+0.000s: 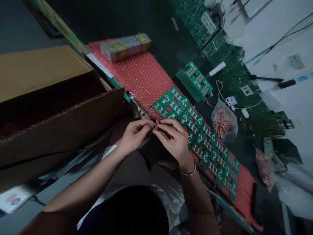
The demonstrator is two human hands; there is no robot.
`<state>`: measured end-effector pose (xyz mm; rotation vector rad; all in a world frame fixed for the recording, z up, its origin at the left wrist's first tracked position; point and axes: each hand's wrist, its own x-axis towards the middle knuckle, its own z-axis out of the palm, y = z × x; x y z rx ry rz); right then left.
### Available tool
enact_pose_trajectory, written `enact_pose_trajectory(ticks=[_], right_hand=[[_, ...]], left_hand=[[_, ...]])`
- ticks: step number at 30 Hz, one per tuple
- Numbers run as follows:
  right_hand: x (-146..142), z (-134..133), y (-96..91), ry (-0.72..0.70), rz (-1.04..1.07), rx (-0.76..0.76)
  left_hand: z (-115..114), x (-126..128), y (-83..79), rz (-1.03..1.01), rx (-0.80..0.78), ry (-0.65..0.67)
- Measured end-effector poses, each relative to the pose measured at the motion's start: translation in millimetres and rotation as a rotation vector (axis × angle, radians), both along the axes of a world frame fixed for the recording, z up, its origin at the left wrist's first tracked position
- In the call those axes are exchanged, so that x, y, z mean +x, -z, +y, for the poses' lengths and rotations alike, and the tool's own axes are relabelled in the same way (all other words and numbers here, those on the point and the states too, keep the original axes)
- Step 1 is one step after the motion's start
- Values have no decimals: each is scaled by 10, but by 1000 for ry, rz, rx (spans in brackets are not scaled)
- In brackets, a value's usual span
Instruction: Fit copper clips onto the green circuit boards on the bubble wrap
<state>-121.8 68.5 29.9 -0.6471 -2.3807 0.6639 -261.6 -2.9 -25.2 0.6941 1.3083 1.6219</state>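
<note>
My left hand (137,135) and my right hand (174,137) meet fingertip to fingertip at the table's near edge. Between them is a small copper-coloured piece (156,123), mostly hidden by the fingers, and both hands pinch it. Just beyond, green circuit boards (179,101) lie in a row on red bubble wrap (146,73). Some boards further right carry copper-coloured strips; those nearest my hands show mostly bare silver pads. A clear bag of copper-coloured pieces (223,122) rests behind the row.
A stack of circuit boards (194,81) stands behind the row. Taped bars (126,47) lie on the wrap's far left end. An open cardboard box (73,111) is at my left. A white charger (231,101), a second bag (265,168) and a dark phone-like slab (257,204) sit rightward.
</note>
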Motion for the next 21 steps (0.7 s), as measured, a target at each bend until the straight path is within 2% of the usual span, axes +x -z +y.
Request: enact_pose_trajectory(ticks=[5, 12, 17, 21], right_hand=[[-74, -3, 18, 44, 18, 31], [-143, 39, 35, -14, -15, 75], [-181, 34, 44, -9, -16, 92], [-220, 136, 97, 94, -2, 128]], left_hand=[[-13, -24, 14, 116, 5, 9], [-1, -96, 26, 164, 26, 19], [18, -122, 69, 121, 41, 48], [43, -123, 54, -4, 18, 36]])
